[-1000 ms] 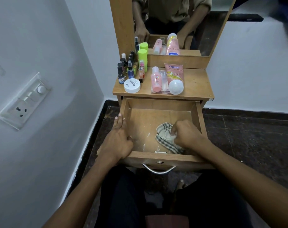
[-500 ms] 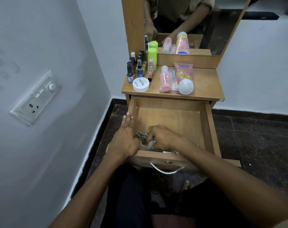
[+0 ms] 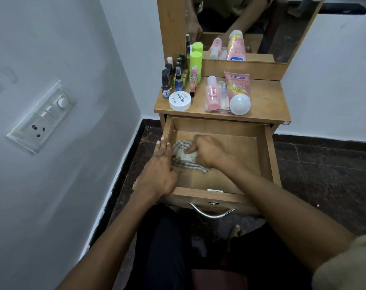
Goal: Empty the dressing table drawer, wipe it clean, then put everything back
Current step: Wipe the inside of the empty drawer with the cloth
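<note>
One drawer, one cloth, two pink bottles, one white jar, one green bottle

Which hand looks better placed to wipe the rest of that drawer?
The right hand, probably: it already grips the checked cloth on the drawer floor, with bare wood beside it. The left hand rests on the drawer's left wall, seemingly steadying it.

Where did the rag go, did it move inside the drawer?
Yes. The checked rag, gripped by the right hand, has slid from the right side of the drawer across to its left wall, beside the left hand.
</note>
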